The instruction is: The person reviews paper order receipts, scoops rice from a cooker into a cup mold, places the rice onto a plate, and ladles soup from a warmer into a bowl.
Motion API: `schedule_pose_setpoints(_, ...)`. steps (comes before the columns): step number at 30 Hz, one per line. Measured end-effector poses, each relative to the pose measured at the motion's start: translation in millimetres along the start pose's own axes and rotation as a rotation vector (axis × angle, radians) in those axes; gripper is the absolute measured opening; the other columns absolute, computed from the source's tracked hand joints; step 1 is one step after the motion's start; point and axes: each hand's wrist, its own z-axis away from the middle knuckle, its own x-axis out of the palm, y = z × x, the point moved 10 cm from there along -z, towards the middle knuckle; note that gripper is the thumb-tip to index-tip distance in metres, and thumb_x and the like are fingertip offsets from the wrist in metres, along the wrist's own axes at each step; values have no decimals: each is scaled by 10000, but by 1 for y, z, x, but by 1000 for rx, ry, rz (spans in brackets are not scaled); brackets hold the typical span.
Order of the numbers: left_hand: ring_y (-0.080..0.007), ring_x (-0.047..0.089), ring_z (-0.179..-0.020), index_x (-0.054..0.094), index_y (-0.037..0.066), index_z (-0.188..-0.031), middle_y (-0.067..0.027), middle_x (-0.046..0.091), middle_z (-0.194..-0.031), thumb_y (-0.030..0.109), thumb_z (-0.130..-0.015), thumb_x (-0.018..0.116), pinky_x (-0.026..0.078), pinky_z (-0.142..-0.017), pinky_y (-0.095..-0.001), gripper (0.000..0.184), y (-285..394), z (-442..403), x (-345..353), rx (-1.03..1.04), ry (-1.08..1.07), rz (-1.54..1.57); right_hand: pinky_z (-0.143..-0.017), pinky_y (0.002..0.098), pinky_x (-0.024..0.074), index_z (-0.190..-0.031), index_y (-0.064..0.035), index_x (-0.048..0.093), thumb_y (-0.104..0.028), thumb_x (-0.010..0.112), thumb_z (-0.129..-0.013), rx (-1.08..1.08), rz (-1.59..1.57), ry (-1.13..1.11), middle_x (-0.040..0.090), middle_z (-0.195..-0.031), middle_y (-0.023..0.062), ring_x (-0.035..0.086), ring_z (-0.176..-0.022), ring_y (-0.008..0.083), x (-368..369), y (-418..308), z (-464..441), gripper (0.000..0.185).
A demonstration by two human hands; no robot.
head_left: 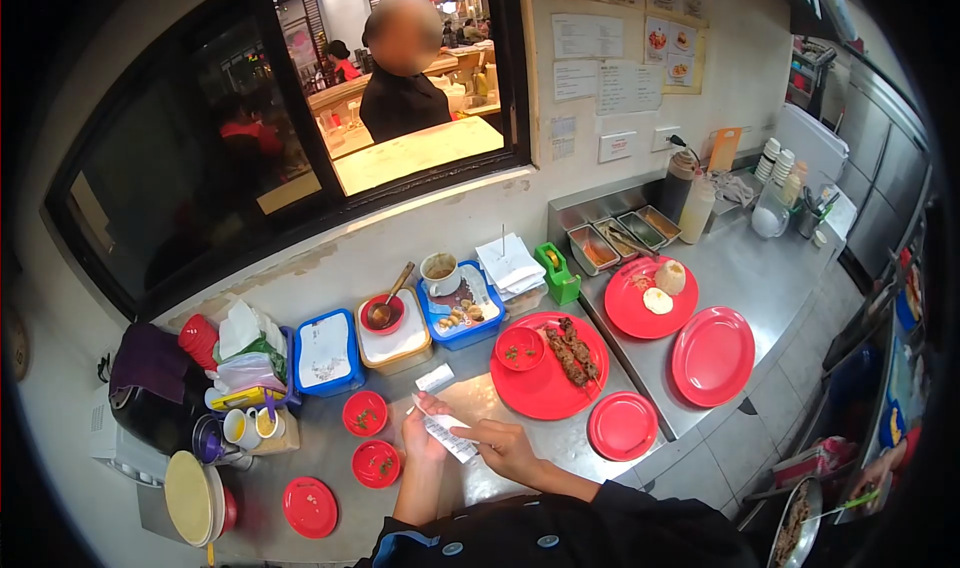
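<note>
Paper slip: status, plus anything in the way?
Left hand holding paper slip. Right hand pointing at it, contact unclear. Red bowl close beside left hand.

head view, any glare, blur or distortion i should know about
Head view, edges: strong fisheye bending, corners black; head view, right: bright sheen on the steel counter; head view, left: the window pane looks dark; head view, top: a blur covers the head of the person in black; head view, centre: print on the paper slip is too small to read.
</note>
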Motion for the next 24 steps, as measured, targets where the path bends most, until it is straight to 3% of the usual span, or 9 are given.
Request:
schedule_pose_setpoints(2, -127, 463, -640, 524, 100, -876, 0, 493, -705, 180, -897, 448, 434, -672, -290, 112, 0, 1, 1, 12, 21, 34, -500, 219, 450, -1048, -25, 617, -1, 572, -821, -81, 87, -10, 604, -699, 22, 525, -565, 61, 5, -9, 1, 233)
schedule_pose_setpoints(4, -127, 461, -634, 526, 100, -874, 1, 488, -700, 152, -892, 442, 432, -666, -290, 100, -7, 1, 13, 22, 39, 69, -479, 261, 428, -1118, -56, 580, -22, 587, -802, 453, -285, 107, 614, -716, 74, 547, -536, 75, 7, 43, 13, 318)
schedule_pose_setpoints(7, -122, 448, -617, 526, 92, -869, 4, 468, -677, 133, -891, 431, 421, -645, -280, 106, 2, 8, 8, 197, 256, -97, -477, 250, 443, -1137, -61, 566, -20, 583, -803, 610, -419, 49, 631, -765, 84, 560, -531, 76, 18, 47, 14, 337)
schedule_pose_setpoints(11, -125, 460, -625, 525, 90, -866, 2, 471, -681, 181, -903, 442, 438, -666, -284, 128, 1, 0, 12, 102, 27, -16, -508, 237, 465, -1120, -56, 582, 8, 551, -810, 499, -403, 26, 642, -792, 92, 583, -579, 83, 24, 45, 15, 318)
schedule_pose_setpoints(13, -126, 465, -629, 523, 91, -874, 2, 474, -686, 207, -911, 442, 446, -676, -288, 146, 11, -8, 5, 39, -115, 62, -534, 215, 478, -1146, -36, 569, 63, 487, -818, 63, -100, 48, 635, -844, 81, 566, -634, 73, 10, 10, 5, 352)
schedule_pose_setpoints(16, -139, 517, -684, 527, 85, -924, -8, 522, -731, 286, -919, 441, 459, -725, -310, 219, 18, -3, 33, 86, -304, -11, -551, 219, 482, -1155, -46, 572, 48, 439, -852, 438, -442, 6, 632, -838, 72, 572, -640, 87, 21, 45, 17, 344)
schedule_pose_setpoints(18, -166, 560, -799, 524, 63, -1027, -45, 577, -850, 396, -904, 456, 459, -764, -335, 361, 8, 13, 36, 207, 146, -184, -544, 222, 480, -1166, -45, 563, 2, 423, -887, 560, -656, 53, 625, -828, 73, 571, -612, 102, 22, 49, 16, 316)
schedule_pose_setpoints(20, -208, 549, -954, 476, 60, -1176, -84, 566, -1065, 411, -874, 505, 456, -804, -365, 464, -27, 26, 75, 66, -62, -397, -537, 233, 484, -1137, -61, 590, -52, 438, -903, 712, -940, 168, 626, -783, 73, 580, -600, 115, 20, 54, 15, 279)
schedule_pose_setpoints(24, -193, 547, -847, 500, 94, -1040, -40, 555, -915, 263, -905, 446, 458, -791, -366, 223, -15, 21, 31, 177, 158, -447, -525, 229, 470, -1114, -35, 596, -9, 433, -885, 708, -864, 68, 613, -791, 81, 564, -605, 105, 28, 51, 17, 283)
